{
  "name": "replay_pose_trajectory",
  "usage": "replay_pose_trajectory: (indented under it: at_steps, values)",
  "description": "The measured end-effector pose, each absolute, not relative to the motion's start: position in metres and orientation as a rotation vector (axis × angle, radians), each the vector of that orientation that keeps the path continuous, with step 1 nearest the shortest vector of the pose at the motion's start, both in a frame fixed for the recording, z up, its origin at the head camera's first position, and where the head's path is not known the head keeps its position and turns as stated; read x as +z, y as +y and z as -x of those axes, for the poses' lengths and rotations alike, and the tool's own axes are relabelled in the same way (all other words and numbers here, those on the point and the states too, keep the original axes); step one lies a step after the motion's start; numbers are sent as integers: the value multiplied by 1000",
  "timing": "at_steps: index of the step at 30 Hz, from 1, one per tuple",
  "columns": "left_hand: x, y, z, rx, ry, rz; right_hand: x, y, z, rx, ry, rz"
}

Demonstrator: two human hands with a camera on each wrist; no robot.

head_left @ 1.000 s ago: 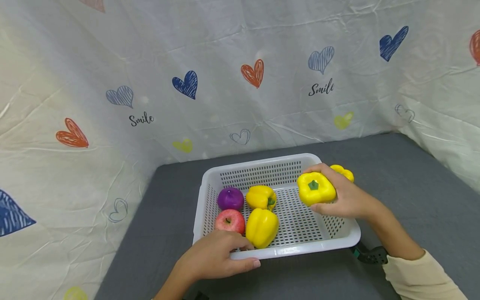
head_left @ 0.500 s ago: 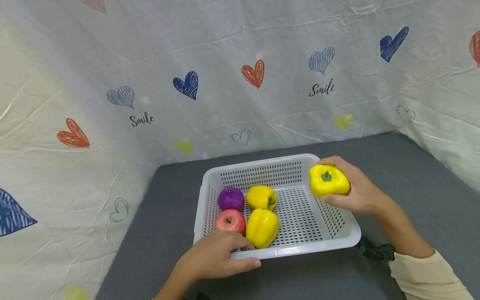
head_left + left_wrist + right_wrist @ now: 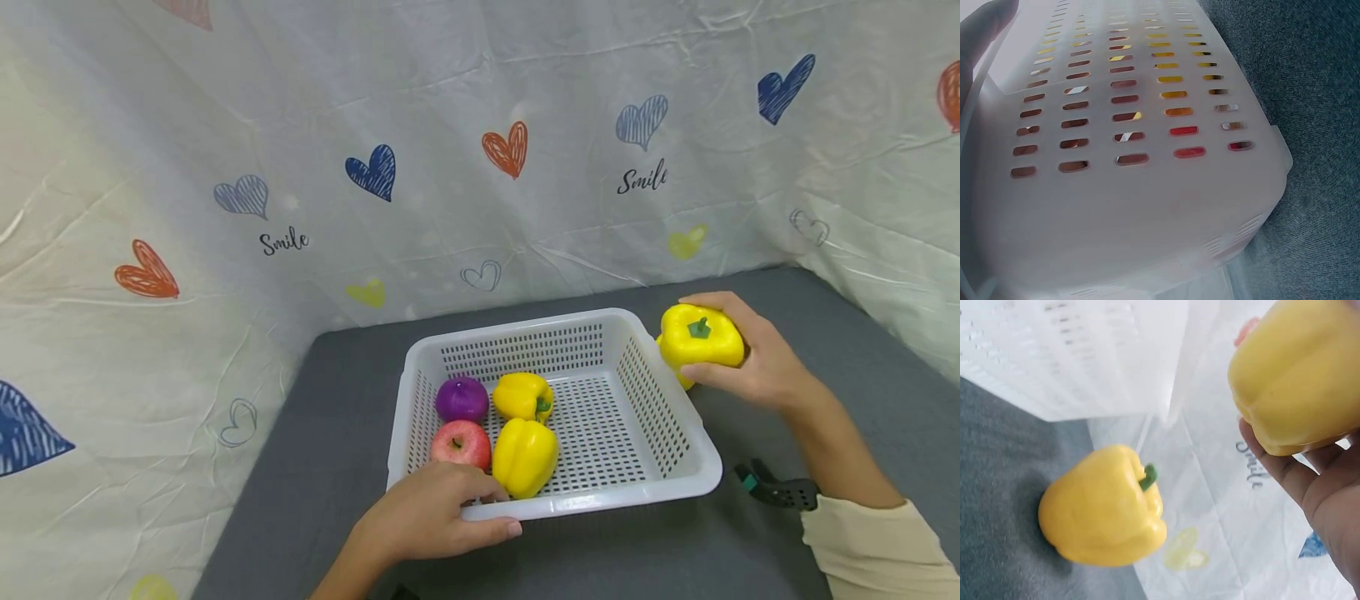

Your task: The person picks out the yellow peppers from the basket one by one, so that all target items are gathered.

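Observation:
My right hand (image 3: 761,358) grips a yellow bell pepper (image 3: 701,335) with a green stem, held up just outside the right side of the white basket (image 3: 585,504). Below it, another yellow bell pepper (image 3: 1104,509) lies on the table, mostly hidden in the head view but plain in the right wrist view. My left hand (image 3: 431,512) holds the basket's near rim, thumb outside and fingers over the edge. Inside the basket, on the left, are a purple onion-like ball (image 3: 462,399), a red apple (image 3: 461,443) and two yellow bell peppers, one behind (image 3: 517,395) and one in front (image 3: 525,458).
A dark grey cloth covers the table (image 3: 315,433). White curtains (image 3: 427,233) printed with hearts and "Smile" hang behind and at both sides. The basket's right half shows bare slotted floor.
My right hand has carried its bell pepper from over the basket rightward and away, past the right rim. The left hand and the basket have stayed in place.

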State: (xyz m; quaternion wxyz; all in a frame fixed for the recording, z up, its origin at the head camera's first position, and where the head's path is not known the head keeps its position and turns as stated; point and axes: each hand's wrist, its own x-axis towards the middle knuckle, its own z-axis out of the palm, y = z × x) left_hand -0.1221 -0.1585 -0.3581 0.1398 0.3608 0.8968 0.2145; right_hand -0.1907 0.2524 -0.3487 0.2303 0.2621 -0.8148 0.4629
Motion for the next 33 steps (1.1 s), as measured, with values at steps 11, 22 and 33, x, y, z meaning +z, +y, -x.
replay_pose_trajectory:
  at_steps: [11,22,33]
  values:
    - [-360,-159,121,618,2596,-1056,-353,270,195,1324,-2156,-611]
    - [-359,-159,121,613,2608,-1068,-364,286,200,1346,-2185,-307]
    - [-360,-159,122,618,2605,-1073,-374,294,208,1371,-2205,-131]
